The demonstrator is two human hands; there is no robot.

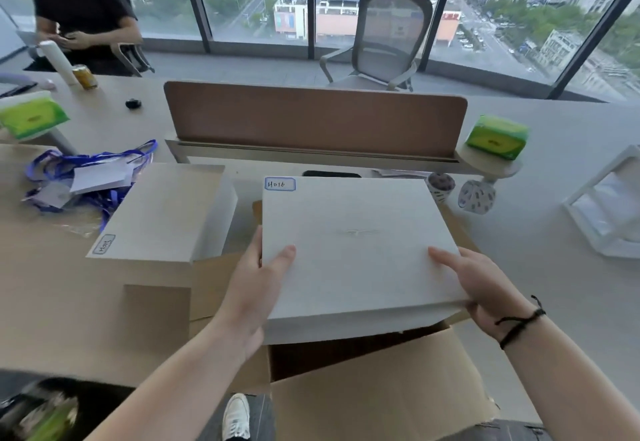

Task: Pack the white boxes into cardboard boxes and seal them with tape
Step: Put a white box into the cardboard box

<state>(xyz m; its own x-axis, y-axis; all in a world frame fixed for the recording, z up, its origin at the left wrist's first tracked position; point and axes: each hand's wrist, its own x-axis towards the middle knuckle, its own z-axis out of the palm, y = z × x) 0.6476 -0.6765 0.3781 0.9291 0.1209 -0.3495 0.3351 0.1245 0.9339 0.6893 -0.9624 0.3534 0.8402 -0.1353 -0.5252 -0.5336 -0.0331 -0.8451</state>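
White box (353, 250), label at its 11 o'clock corner, is held level above the open cardboard box (374, 395); near edge overhangs the dark opening. At 9 o'clock a second white box (162, 215) stands close, w/ narrow gap between. At 3 o'clock the table (554, 232) is free. Left hand (256, 288) clamps the left edge, thumb on top. Right hand (485, 284) grips the right corner, fingers flat on lid.
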